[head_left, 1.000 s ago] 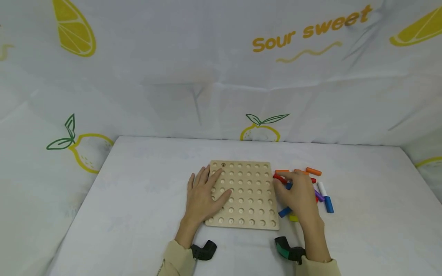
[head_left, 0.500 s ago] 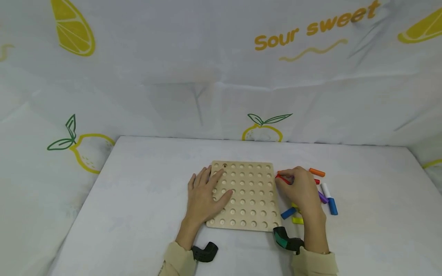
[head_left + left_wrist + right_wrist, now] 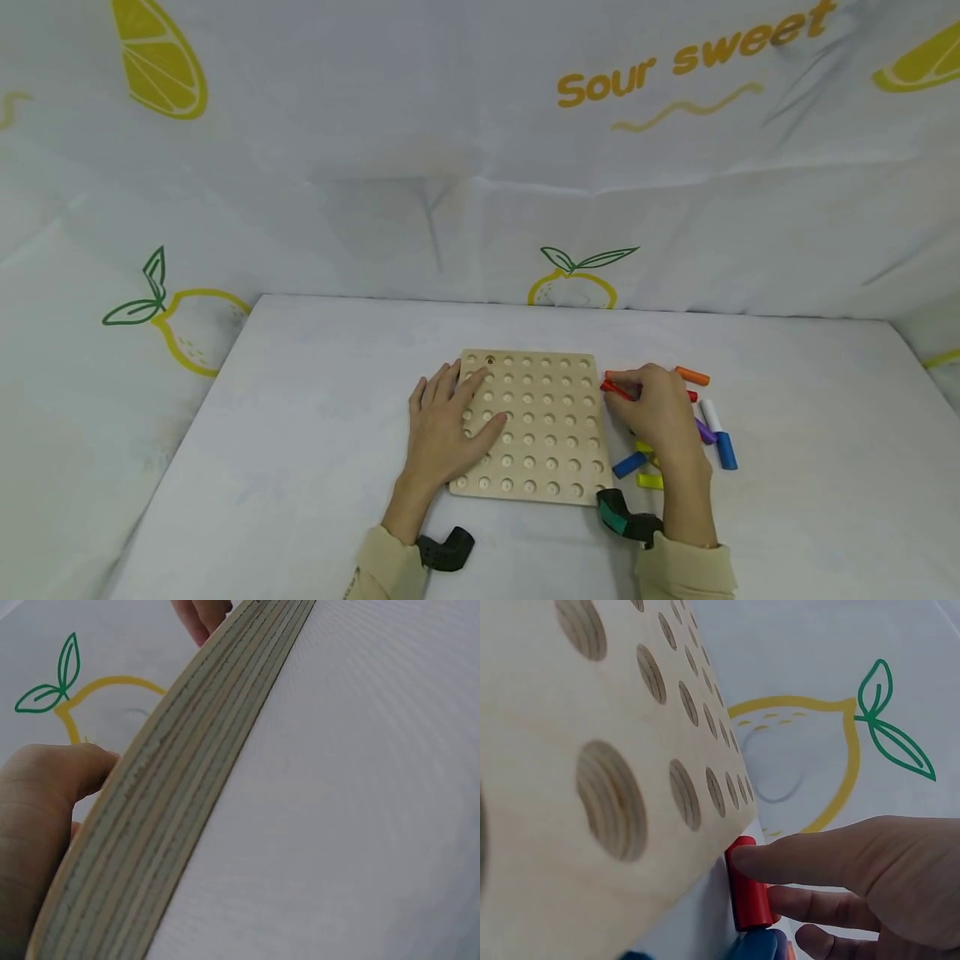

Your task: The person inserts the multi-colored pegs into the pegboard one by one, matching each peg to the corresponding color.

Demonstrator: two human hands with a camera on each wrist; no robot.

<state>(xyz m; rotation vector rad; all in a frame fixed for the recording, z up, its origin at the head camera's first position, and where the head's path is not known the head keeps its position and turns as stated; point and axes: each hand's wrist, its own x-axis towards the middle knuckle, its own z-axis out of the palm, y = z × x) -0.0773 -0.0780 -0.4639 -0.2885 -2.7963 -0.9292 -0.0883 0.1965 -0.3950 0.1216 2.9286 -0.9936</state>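
Observation:
A pale wooden board with rows of round holes lies on the white table. My left hand rests spread over its left side, fingers and thumb on the surface. In the left wrist view a thumb touches the board's layered edge. Beside the board's right edge, my right hand pinches a red peg between thumb and fingers. The right wrist view shows the thumb on this red cylinder, close to the board's edge; a blue peg lies just below it.
Loose pegs lie right of the board, partly under my right hand: a blue one, a yellow one, an orange one, a purple one, and a white one touching another blue one. A lemon-print cloth hangs behind.
My right hand and wrist have shifted slightly forward, with the fingers now around the red peg. My left hand stays on the board. The head view has shifted a little.

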